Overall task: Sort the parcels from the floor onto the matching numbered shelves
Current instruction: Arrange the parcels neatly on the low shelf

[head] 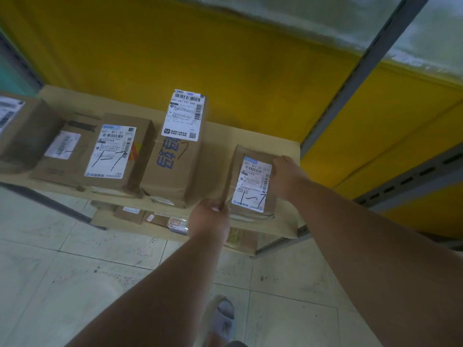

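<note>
The left hand is curling its fingers around the near left corner of a small cardboard parcel, the thumbnail showing against the box edge, while the right hand is wrapping its fingers over the parcel's right side near the far end. The parcel is a matte brown rectangular box, standing on the right end of the shelf, well apart from its neighbours, with its long axis running near to far and tilting slightly rightward toward the back. A glossy white shipping label is covering most of its top, reading with its printed head at the far end and a handwritten "1-7" at the near end. The shelf surface is looking like flat tan board resting on a grey perforated metal frame. To the left, a taller box with blue printing and a white label is standing beside a flatter labelled carton, and further cartons are lying at the far left. Behind, a smooth yellow wall panel is rising. Below, pale speckled floor tiles are spreading, with a grey slipper showing near the bottom edge.
</note>
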